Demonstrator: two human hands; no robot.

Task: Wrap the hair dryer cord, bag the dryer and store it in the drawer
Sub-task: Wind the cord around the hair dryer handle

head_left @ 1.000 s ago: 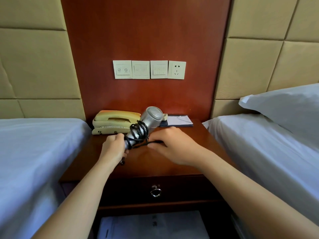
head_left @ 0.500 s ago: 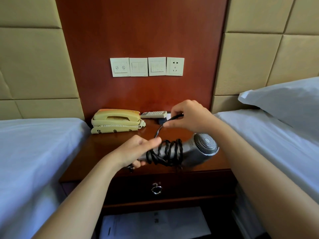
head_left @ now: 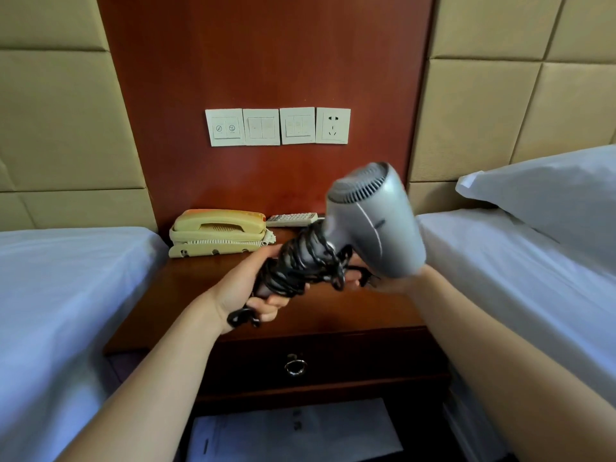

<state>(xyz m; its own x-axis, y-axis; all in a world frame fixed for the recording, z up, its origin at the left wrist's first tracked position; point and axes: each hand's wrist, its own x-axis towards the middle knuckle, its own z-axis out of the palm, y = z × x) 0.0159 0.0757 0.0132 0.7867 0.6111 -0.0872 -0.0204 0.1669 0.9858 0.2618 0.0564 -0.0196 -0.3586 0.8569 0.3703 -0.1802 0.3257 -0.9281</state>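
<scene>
The left hand (head_left: pixel 248 291) is clenched round the butt of the hair dryer (head_left: pixel 373 225) handle, with what looks like the plug (head_left: pixel 240 317) dangling just under its fingers. The right hand (head_left: pixel 391 282) sits to the right, mostly hidden behind the dryer's barrel. Its fingers reach into the cord (head_left: pixel 300 265) coils, but I cannot tell whether they pinch a strand or only touch. The dryer is held in the air above the table (head_left: pixel 366 315), its long axis running from the left hand up and right to the grey head, grille uppermost. The cord looks nearly all wound. The drawer (head_left: pixel 333 365) lies closed directly below and nearer, a shade closer to the left hand. No bag shows.
</scene>
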